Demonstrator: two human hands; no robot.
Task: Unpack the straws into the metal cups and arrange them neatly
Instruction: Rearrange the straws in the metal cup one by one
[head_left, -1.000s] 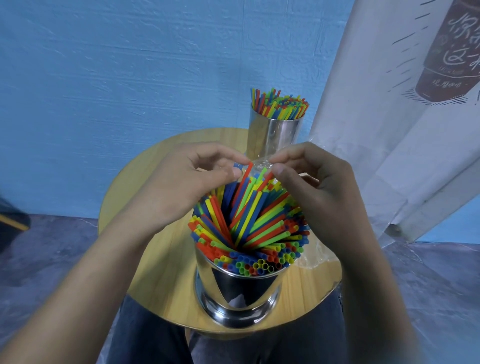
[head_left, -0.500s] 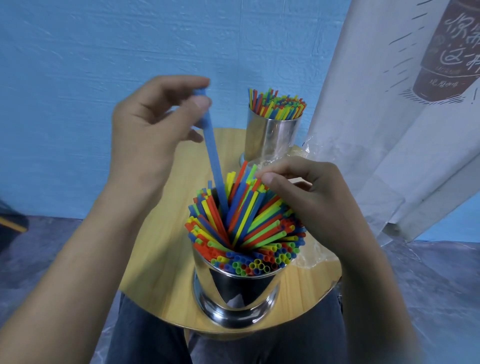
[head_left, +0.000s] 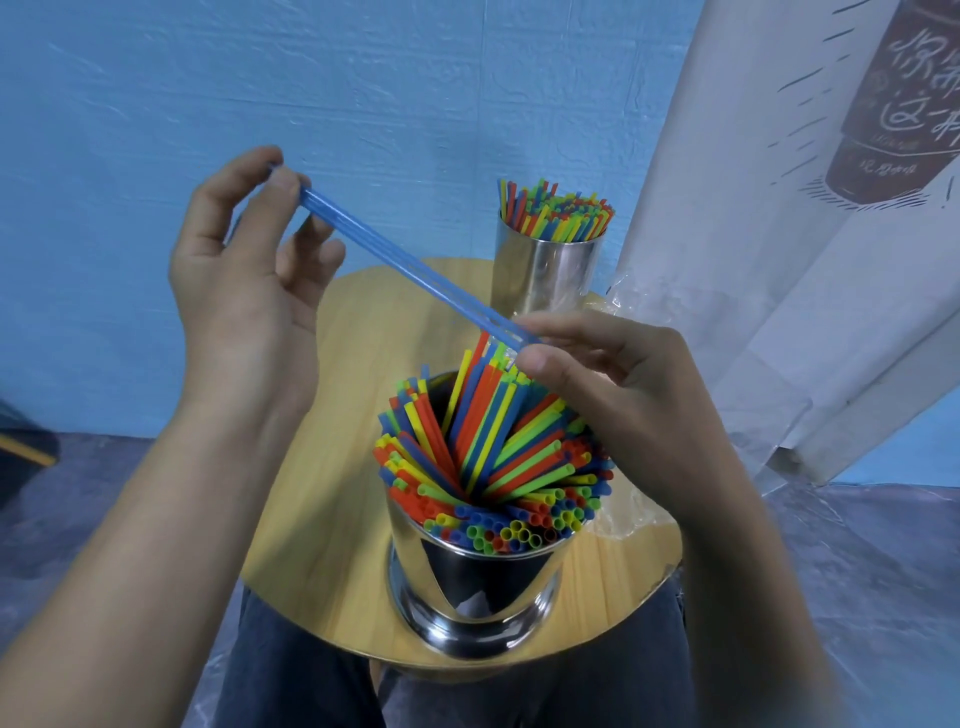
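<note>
A blue straw (head_left: 400, 262), which looks like two lying together, stretches slantwise above the table. My left hand (head_left: 244, 280) pinches its upper end between thumb and forefinger. My right hand (head_left: 618, 395) pinches its lower end just above the near metal cup (head_left: 472, 587). That cup is packed with red, blue, green and yellow straws (head_left: 493, 457) fanned outward. A second metal cup (head_left: 545, 270) at the table's far side holds another bunch of coloured straws (head_left: 558, 210) standing upright.
The cups stand on a small round wooden table (head_left: 332, 519) over my lap. Crumpled clear plastic wrapping (head_left: 628, 514) lies at the table's right edge. A white printed curtain (head_left: 779, 249) hangs close on the right, a blue wall behind.
My left hand pulled a blue straw up out of the near cup and tilted it leftward. My right hand rose from the straw tops and took hold of its lower end.
</note>
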